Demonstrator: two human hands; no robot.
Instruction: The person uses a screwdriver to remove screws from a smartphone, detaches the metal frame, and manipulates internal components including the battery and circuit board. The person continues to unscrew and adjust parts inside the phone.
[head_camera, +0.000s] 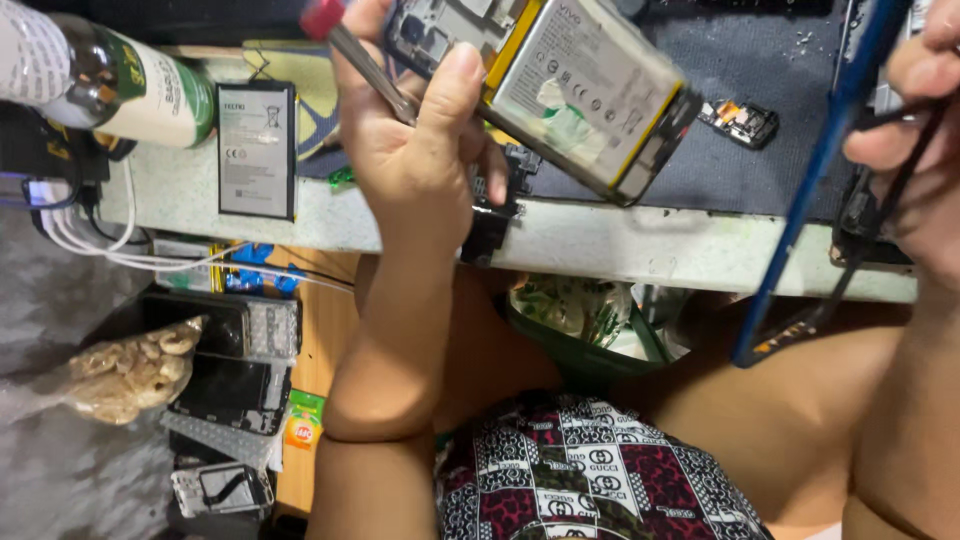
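Observation:
My left hand (415, 150) is raised over the bench edge. It grips an opened phone (590, 80) whose grey, yellow-edged battery faces me, and a metal screwdriver with a red cap (345, 45) lies across the same palm. My right hand (925, 140), at the right border, is closed on a thin blue phone frame (810, 190) that hangs down past the bench edge, together with a slim black strip. The phone's far end is cut off by the top of the view.
A loose flat battery (257, 150) and a lying bottle (110, 85) sit on the pale bench (600, 245). A small part (742, 122) rests on the dark mat. Below left are white cables (90, 240), a snack bag (130, 375) and old phones (235, 390).

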